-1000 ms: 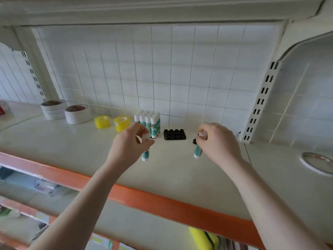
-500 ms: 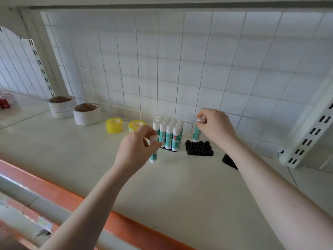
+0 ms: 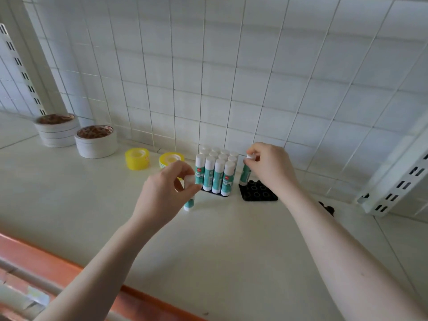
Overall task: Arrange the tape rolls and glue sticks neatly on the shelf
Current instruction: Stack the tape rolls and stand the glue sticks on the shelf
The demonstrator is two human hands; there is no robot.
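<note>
My right hand [image 3: 269,169] has carried its white-capped teal glue stick [image 3: 245,173] from out over the open shelf a second ago to the back left corner of the empty black plastic holder tray with round sockets [image 3: 259,193]; the stick's foot now sits at a socket there, fingers pinching the white cap. Whether it is fully seated I cannot tell. My left hand [image 3: 165,196] pinches the cap of a second teal glue stick [image 3: 190,203], held upright just in front and left of the full block of white-capped teal glue sticks standing in their dark tray [image 3: 216,172]; it has come closer to that block than it was half a second ago.

The pale cream shelf top [image 3: 92,205] fills more of the view than before (my head has dipped in toward the white tiled wall [image 3: 231,77]). The two small yellow tape rolls [image 3: 137,158] lie left of the block, the nearer one partly behind my left hand, and the two stacks of wide white tape rolls with brown cores [image 3: 96,141] sit further left, all where they were. A small black object [image 3: 327,208] peeks out behind my right forearm.
</note>
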